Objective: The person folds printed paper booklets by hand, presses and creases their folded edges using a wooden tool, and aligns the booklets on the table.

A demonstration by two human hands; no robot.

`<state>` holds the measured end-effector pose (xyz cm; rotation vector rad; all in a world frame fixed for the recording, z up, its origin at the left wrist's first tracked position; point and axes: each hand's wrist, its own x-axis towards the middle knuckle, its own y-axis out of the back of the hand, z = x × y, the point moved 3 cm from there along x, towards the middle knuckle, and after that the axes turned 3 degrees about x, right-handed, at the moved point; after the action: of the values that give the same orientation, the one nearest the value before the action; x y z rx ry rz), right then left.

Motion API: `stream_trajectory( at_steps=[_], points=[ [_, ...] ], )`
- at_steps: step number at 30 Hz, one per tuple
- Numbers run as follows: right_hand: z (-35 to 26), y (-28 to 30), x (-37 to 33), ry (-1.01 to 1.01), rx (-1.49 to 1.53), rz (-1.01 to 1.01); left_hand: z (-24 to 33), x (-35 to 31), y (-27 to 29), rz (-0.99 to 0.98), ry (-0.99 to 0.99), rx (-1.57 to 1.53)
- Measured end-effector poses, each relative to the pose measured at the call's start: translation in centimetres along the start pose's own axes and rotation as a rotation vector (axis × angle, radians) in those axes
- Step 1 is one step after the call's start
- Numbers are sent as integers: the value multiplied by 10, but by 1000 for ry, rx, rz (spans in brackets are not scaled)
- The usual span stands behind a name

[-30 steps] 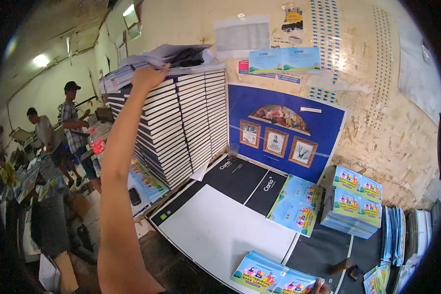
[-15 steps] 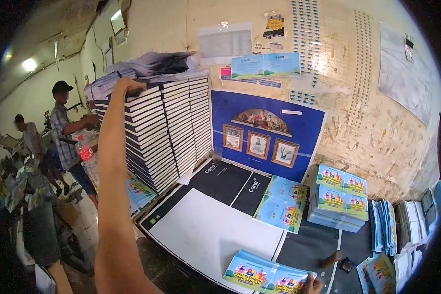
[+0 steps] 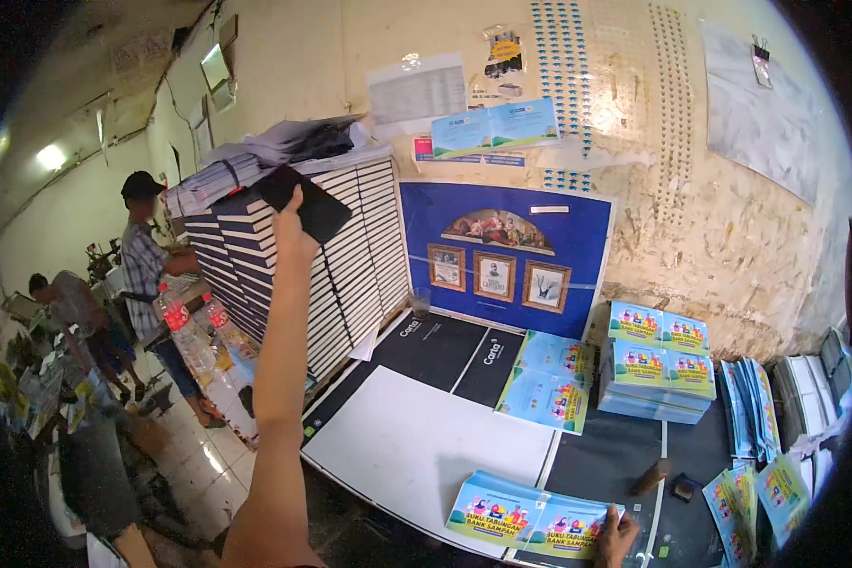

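Observation:
My left hand, arm stretched forward, grips a flat black phone in front of the tall stack of dark-covered books. Low in the picture, my right hand pinches the right end of a printed light-blue cover sheet with cartoon figures. That sheet lies over the front edge of a white board. Two more such covers lie flat farther back on the dark table surface.
Piles of blue printed booklets stand at the right, beside more bundles. Nearby lie a brown wooden piece and a small dark block. Plastic bottles stand left of the books. A person in a cap stands beyond.
My left hand has come off the top of the book stack, with the phone now in it. The right hand still holds the cover sheet. The view has shifted slightly.

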<state>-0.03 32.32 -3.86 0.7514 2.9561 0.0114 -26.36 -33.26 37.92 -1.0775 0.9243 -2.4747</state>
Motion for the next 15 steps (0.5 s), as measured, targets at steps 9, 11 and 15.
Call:
stream_trajectory(
  at_steps=[9, 11, 15],
  points=[
    [24, -2, 5, 93, 77, -27, -65, 1, 4, 248, 138, -21],
    [28, 2, 4, 102, 28, -19, -61, -18, -20, 300, 95, 32],
    [28, 1, 7, 119, 67, -29, -47, -22, -22, 291, -36, 88]
  ],
)
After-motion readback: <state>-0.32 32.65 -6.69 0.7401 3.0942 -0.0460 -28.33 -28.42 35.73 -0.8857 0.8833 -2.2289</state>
